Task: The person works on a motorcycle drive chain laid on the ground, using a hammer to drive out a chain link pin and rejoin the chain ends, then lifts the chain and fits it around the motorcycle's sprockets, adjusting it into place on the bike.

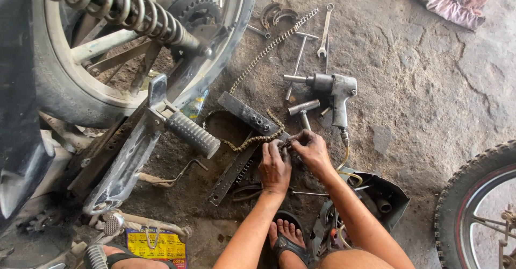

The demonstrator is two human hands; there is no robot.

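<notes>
Both my hands meet low over the dirt floor, working on a motorcycle drive chain (252,140). My left hand (274,167) grips the chain from the left, fingers curled over it. My right hand (310,149) pinches the same spot from the right, and what sits between its fingers is hidden. The chain loops around a dark metal bar (248,114) and runs up and away toward the rear wheel (80,80) of the motorcycle.
A pneumatic impact wrench (334,91) with sockets lies just beyond my hands. A T-handle wrench (299,59), a spanner (324,31) and brake shoes (277,14) lie farther off. A footpeg (191,133) juts out at left. Another tyre (478,204) stands at right. My sandalled foot (287,236) is below.
</notes>
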